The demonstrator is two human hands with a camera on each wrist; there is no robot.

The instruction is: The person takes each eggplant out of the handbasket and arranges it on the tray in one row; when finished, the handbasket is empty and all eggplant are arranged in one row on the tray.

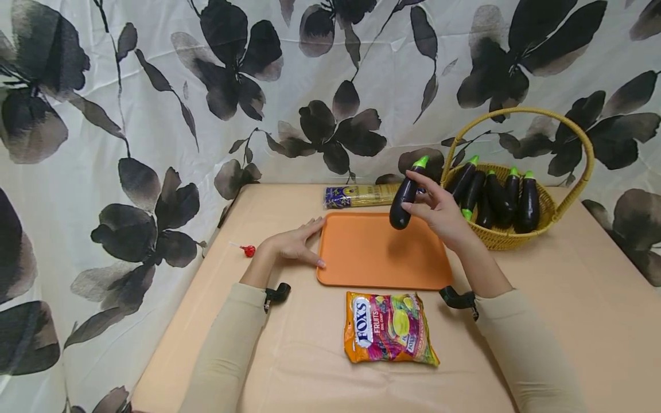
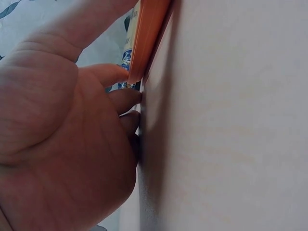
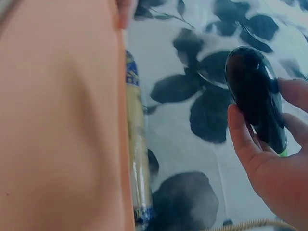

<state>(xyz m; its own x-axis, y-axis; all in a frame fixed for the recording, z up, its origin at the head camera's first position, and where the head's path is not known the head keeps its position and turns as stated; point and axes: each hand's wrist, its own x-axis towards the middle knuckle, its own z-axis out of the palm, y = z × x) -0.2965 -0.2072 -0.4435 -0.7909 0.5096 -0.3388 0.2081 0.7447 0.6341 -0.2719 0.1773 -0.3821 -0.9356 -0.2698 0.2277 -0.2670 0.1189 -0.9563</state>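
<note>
My right hand (image 1: 436, 211) pinches a dark purple eggplant (image 1: 404, 198) with a green stem, between thumb and fingers. The eggplant is tilted, stem end up, above the back right part of an orange tray (image 1: 351, 252), and its shadow falls on the tray. In the right wrist view the eggplant (image 3: 255, 91) shows its rounded end between the fingers. My left hand (image 1: 294, 244) rests at the tray's left edge with its fingers extended. The left wrist view shows the palm of the left hand (image 2: 72, 125) and its fingers against the tray's side (image 2: 149, 38).
A yellow wicker basket (image 1: 560, 215) with a tall handle holds several eggplants (image 1: 500, 201) on the right. Behind the tray lies a clear pack of spaghetti (image 1: 361, 196). A Fox's candy bag (image 1: 391, 328) lies in front, and a red lollipop (image 1: 249, 250) lies left.
</note>
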